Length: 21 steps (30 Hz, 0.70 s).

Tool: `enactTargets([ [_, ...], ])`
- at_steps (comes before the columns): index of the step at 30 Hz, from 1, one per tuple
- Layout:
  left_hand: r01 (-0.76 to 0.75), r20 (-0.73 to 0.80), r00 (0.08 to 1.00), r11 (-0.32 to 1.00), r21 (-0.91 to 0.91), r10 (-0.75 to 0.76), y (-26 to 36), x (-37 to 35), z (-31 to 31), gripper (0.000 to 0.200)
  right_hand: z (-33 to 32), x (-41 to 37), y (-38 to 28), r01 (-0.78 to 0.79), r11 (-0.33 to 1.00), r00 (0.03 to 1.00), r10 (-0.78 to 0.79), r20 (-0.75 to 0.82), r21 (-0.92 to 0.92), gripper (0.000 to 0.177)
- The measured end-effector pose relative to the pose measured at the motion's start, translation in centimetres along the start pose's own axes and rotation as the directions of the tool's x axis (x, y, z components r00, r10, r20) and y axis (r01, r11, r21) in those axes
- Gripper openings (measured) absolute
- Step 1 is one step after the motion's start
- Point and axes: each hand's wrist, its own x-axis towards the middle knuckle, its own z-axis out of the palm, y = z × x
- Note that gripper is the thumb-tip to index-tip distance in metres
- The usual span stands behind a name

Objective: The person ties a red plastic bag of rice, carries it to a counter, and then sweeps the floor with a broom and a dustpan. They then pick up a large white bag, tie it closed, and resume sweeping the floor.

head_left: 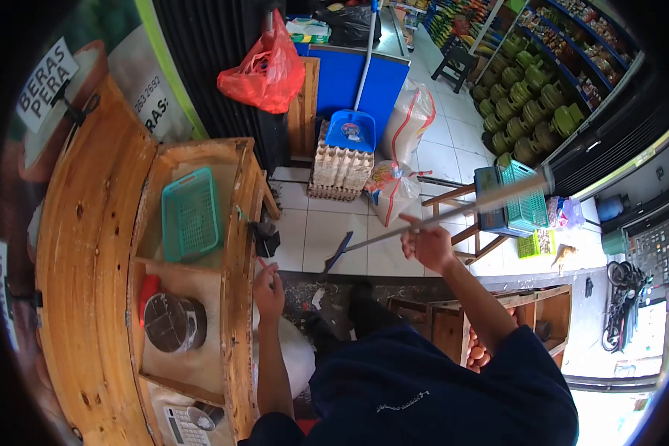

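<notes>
Broom [483,201], plus "BERAS PERA" sign [46,74]

Long-handled broom [483,204], slanted, blue head low.

The long pole [461,210] in the right hand [426,247] has a smooth, pale, faintly shiny finish; whether it is metal or varnished wood is hard to tell. The bin [89,260] beside the left hand [269,291] is knotty orange-brown wood, varnished to a soft gloss. In its compartments are a teal plastic basket [191,214] of open mesh and a dull grey metal tin [173,321] on matt white grain [193,364]. The floor tiles [312,230] are white and glossy. The red bag [264,70] is thin, crinkled, shiny plastic. The egg trays [340,169] are rough grey-brown paper pulp, and the dustpan [349,130] is smooth blue plastic. The shirt [438,386] is matt dark blue cloth.
</notes>
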Motion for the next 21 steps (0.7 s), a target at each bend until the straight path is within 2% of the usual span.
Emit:
enactTargets([
  [1, -0.074, -0.009, 0.997, 0.997, 0.02, 0.074, 0.9, 1.9, 0.1, 0.021, -0.2, 2.0, -1.1, 0.136, 0.975, 0.99, -0.129, 0.052, -0.174, 0.032],
  [2, -0.085, -0.006, 0.996, 0.996, 0.022, 0.085, 1.2, 3.6, 0.5, 0.021, 0.0, 3.5, -2.3, 0.273, 0.902, 0.961, -0.245, 0.125, -0.335, 0.028],
  [3, -0.119, -0.034, 0.992, 0.992, 0.037, 0.12, 1.6, 5.3, 0.9, 0.024, -0.1, 4.7, -3.5, 0.28, 0.902, 0.96, -0.253, 0.124, -0.329, 0.028],
  [4, -0.151, -0.062, 0.986, 0.987, 0.053, 0.154, 1.9, 6.9, 1.3, 0.026, 0.1, 5.6, -4.8, 0.274, 0.659, 0.949, -0.303, 0.086, -0.701, 0.026],
  [5, -0.158, -0.06, 0.985, 0.986, 0.056, 0.161, 2.4, 8.4, 1.2, 0.026, 0.0, 6.6, -6.4, 0.188, 0.292, 0.929, -0.363, 0.073, -0.938, 0.024],
  [6, -0.159, -0.054, 0.982, 0.942, 0.295, 0.183, 3.0, 9.8, 0.8, 0.034, -0.8, 7.3, -7.9, 0.155, -0.076, 0.868, -0.466, 0.173, -0.985, 0.027],
  [7, -0.15, -0.043, 0.979, 0.842, 0.518, 0.201, 3.0, 11.0, 0.7, 0.043, -1.4, 8.0, -9.9, 0.159, -0.071, 0.866, -0.47, 0.174, -0.985, 0.027],
  [8, -0.152, -0.038, 0.979, 0.839, 0.522, 0.201, 2.3, 12.1, 0.9, 0.043, -1.8, 8.4, -12.0, 0.234, -0.203, 0.727, -0.613, 0.309, -0.951, 0.027],
  [9, 0.049, -0.114, 0.993, 0.773, 0.632, 0.031, 1.2, 13.0, 1.2, 0.054, -2.3, 8.9, -14.4, 0.276, -0.344, 0.549, -0.71, 0.441, -0.897, 0.027],
  [10, 0.238, -0.211, 0.97, 0.659, 0.714, -0.123, -0.1, 14.2, 1.5, 0.067, -3.3, 9.9, -17.3, 0.391, -0.167, 0.512, -0.777, 0.365, -0.905, 0.029],
  [11, 0.23, -0.202, 0.972, 0.652, 0.722, -0.119, -2.2, 15.4, 1.8, 0.067, -4.1, 10.9, -20.0, 0.498, 0.015, 0.489, -0.831, 0.267, -0.867, 0.031],
  [13, 0.453, -0.355, 0.885, 0.379, 0.807, -0.303, -7.0, 16.6, 2.8, 0.096, -2.6, 10.3, -25.4, 0.621, 0.44, 0.497, -0.861, -0.109, -0.648, 0.032],
  [14, 0.448, -0.349, 0.886, 0.374, 0.812, -0.304, -8.2, 16.7, 3.7, 0.096, -2.6, 10.3, -28.4, 0.752, 0.403, 0.422, -0.902, -0.089, -0.521, 0.028],
  [15, 0.487, -0.39, 0.852, 0.256, 0.835, -0.348, -9.1, 16.7, 4.6, 0.105, -2.7, 9.9, -31.2, 0.858, 0.344, 0.339, -0.937, -0.082, -0.38, 0.025],
  [16, 0.513, -0.434, 0.816, 0.134, 0.848, -0.383, -9.6, 16.8, 5.0, 0.113, -2.0, 9.2, -33.7, 0.869, 0.335, 0.335, -0.94, -0.066, -0.365, 0.024],
  [19, 0.527, -0.436, 0.801, 0.139, 0.838, -0.411, -9.7, 16.8, 4.7, 0.125, 0.7, 6.5, -38.7, 0.894, 0.338, 0.351, -0.936, -0.012, -0.293, 0.02],
  [21, 0.501, -0.405, 0.823, 0.172, 0.848, -0.399, -10.0, 16.6, 4.5, 0.123, 1.0, 5.5, -40.0, 0.896, 0.322, 0.346, -0.938, 0.027, -0.305, 0.016],
])
